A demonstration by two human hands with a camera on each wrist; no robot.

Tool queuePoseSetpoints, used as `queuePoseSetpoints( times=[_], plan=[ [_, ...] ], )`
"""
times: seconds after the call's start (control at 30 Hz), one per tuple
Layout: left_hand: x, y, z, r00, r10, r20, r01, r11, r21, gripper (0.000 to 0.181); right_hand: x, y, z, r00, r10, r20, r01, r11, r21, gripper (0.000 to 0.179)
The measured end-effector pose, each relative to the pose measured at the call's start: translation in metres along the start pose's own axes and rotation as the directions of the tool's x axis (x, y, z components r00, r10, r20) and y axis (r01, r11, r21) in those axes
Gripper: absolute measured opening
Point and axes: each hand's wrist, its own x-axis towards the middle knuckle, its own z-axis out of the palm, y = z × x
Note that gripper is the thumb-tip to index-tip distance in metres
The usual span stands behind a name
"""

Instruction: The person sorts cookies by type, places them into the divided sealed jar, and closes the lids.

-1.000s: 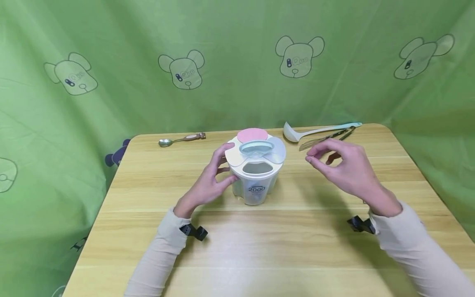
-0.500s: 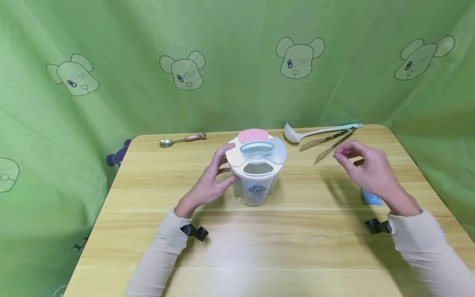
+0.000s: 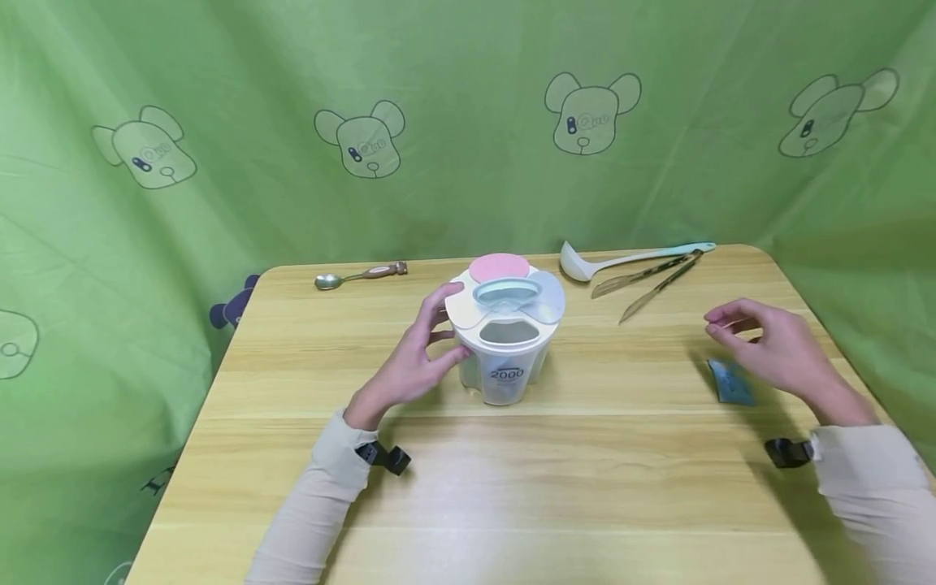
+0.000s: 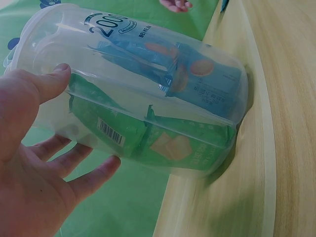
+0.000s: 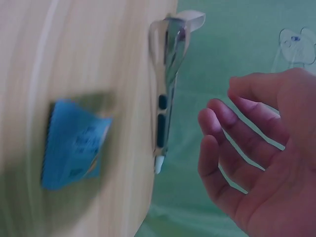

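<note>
A translucent food storage container (image 3: 504, 378) stands upright on the table, its lid carrying pink, white and pale blue flaps around a handle. At the front of the lid, one compartment's opening (image 3: 509, 331) is uncovered. My left hand (image 3: 409, 361) holds the container's left side, thumb in front and fingers behind. Through its wall, blue snack packets (image 4: 207, 81) and green snack packets (image 4: 173, 145) show in separate compartments. To the right, my right hand (image 3: 778, 349) hovers with loosely bent fingers and nothing in them, close to a blue snack packet (image 3: 731, 383) lying on the table.
Along the back edge lie a small spoon (image 3: 329, 281) at left, and a white ladle (image 3: 578, 264) and tongs (image 3: 638, 307) at right. The wooden table (image 3: 468, 496) meets a green curtain (image 3: 468, 162) behind and at both sides.
My right hand has moved rightward and slightly down, away from the container and past the tongs, uncovering the tongs and the blue packet. The left hand and container have stayed put.
</note>
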Motion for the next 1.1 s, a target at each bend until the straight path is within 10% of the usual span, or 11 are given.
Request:
queuePoseSetpoints(
  times=[0.7,1.1],
  plan=[
    [0.000,0.001,0.000,1.000,0.008,0.001,-0.008,1.000,-0.009,0.093,-0.031,0.059,0.008,0.955,0.158,0.252,-0.115,0.978,-0.175,0.043],
    [0.000,0.002,0.000,1.000,0.004,0.003,-0.004,1.000,-0.012,0.093,-0.032,0.053,0.014,0.957,0.197,0.213,-0.166,0.974,-0.155,0.048]
  ],
)
